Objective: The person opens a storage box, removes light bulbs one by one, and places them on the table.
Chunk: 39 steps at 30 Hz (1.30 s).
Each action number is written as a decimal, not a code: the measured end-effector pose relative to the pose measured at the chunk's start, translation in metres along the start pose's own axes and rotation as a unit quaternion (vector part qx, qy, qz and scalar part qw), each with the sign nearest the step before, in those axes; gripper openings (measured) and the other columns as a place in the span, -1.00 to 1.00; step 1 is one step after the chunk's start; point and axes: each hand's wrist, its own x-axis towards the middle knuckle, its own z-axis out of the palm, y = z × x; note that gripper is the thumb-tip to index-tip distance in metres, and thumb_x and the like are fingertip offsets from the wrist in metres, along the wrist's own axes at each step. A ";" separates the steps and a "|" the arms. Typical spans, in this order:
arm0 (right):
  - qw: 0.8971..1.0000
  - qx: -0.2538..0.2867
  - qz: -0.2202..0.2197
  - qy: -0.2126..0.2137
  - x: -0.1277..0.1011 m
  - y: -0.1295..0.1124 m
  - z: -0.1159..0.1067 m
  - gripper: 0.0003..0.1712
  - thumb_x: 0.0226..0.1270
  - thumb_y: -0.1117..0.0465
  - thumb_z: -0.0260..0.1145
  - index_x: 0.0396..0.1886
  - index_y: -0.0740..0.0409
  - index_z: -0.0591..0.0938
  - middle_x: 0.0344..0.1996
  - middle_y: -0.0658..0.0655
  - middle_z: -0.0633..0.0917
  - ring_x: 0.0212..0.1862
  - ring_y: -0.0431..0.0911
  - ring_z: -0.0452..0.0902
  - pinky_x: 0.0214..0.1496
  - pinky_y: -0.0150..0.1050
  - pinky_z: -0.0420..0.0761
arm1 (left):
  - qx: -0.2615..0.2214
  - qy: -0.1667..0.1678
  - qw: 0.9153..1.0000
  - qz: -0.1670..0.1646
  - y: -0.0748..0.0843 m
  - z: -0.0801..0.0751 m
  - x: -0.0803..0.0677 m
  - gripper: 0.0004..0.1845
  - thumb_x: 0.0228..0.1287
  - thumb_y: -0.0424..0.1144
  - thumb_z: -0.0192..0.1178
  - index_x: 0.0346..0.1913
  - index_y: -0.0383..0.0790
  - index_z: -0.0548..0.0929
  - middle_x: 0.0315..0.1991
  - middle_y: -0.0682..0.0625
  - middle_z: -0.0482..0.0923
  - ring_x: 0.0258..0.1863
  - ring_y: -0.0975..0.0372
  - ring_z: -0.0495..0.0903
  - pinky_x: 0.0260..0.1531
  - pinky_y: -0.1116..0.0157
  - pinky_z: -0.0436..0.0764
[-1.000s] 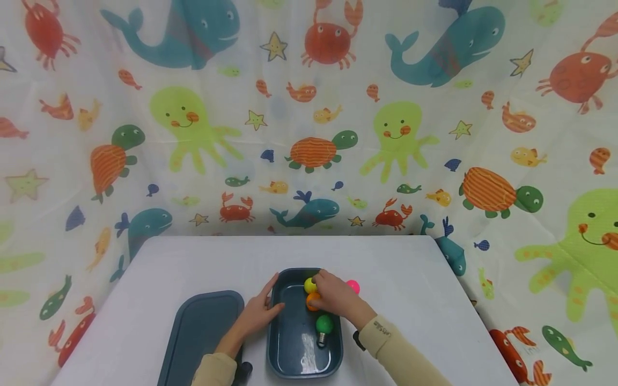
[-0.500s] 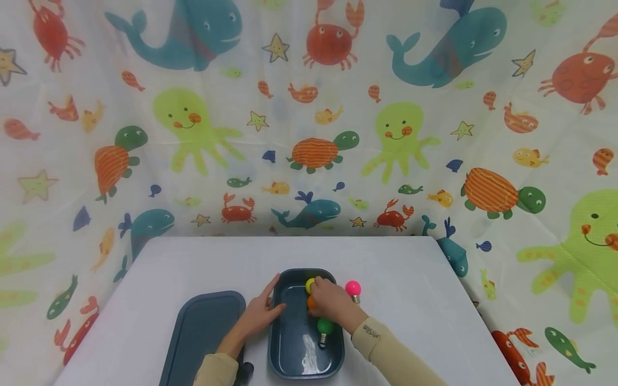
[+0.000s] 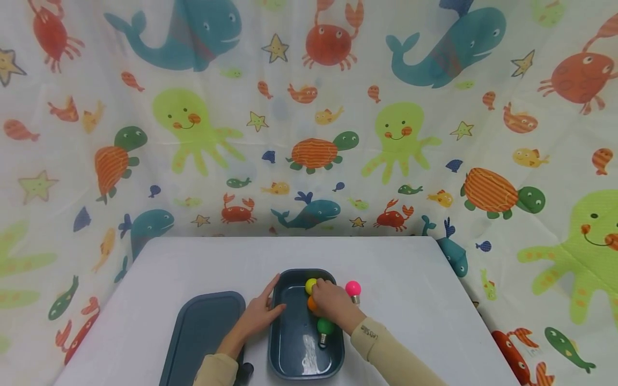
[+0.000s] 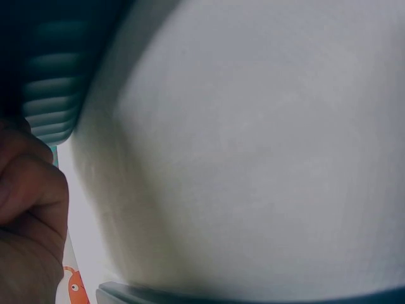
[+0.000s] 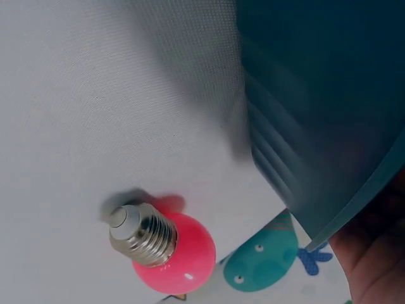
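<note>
Maybe placing orange ball (image 3: 311, 304) with bent right hand (image 3: 334, 303), can't tell grip; steadying box (image 3: 288, 338) with spread left hand (image 3: 257, 316); probably needs soft touch next.

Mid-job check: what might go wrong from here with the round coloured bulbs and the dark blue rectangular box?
The right grip crowds the round yellow bulb and round orange bulb inside the dark blue rectangular box, so it might knock them together. The silver-based round green bulb lies by that grip and could roll if bumped. The glossy round pink bulb lies on the white tabletop outside the box, near the beige sleeve, which might brush it.
</note>
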 end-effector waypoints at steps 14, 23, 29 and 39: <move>0.993 0.101 0.029 0.060 -0.004 0.016 -0.037 -0.53 0.13 -0.01 0.48 -0.15 0.23 0.57 -0.37 0.06 0.48 -0.35 -0.12 0.40 -0.17 -0.27 0.61 | 0.003 -0.002 1.000 -0.003 0.003 -0.001 -0.002 -0.17 0.35 -0.05 0.19 0.57 -0.02 0.01 -0.60 0.06 0.34 -0.57 0.25 0.37 -0.42 0.25 0.35; 0.974 0.180 0.094 0.102 -0.011 0.049 -0.053 -0.49 0.16 0.01 0.48 -0.07 0.28 0.57 -0.30 0.11 0.51 -0.32 -0.08 0.44 -0.08 -0.20 0.60 | -0.005 -0.001 1.000 -0.005 0.001 -0.001 -0.001 -0.17 0.36 -0.06 0.19 0.57 -0.03 0.02 -0.61 0.07 0.31 -0.64 0.28 0.28 -0.52 0.30 0.31; 0.958 0.215 0.166 0.092 -0.019 0.082 -0.051 -0.48 0.15 0.07 0.49 -0.05 0.33 0.56 -0.25 0.17 0.52 -0.28 -0.03 0.46 -0.06 -0.13 0.60 | -0.007 0.000 1.000 -0.004 0.001 0.000 -0.001 -0.16 0.34 -0.04 0.19 0.57 0.00 0.02 -0.61 0.07 0.31 -0.64 0.28 0.28 -0.54 0.30 0.30; 0.940 0.208 0.271 0.026 -0.038 0.122 -0.028 -0.57 0.20 0.08 0.41 -0.26 0.41 0.54 -0.48 0.18 0.49 -0.42 0.00 0.41 -0.27 -0.15 0.54 | -0.006 0.002 1.000 -0.002 -0.001 0.000 0.000 -0.17 0.33 -0.04 0.20 0.56 0.02 0.03 -0.62 0.07 0.30 -0.66 0.29 0.25 -0.57 0.33 0.27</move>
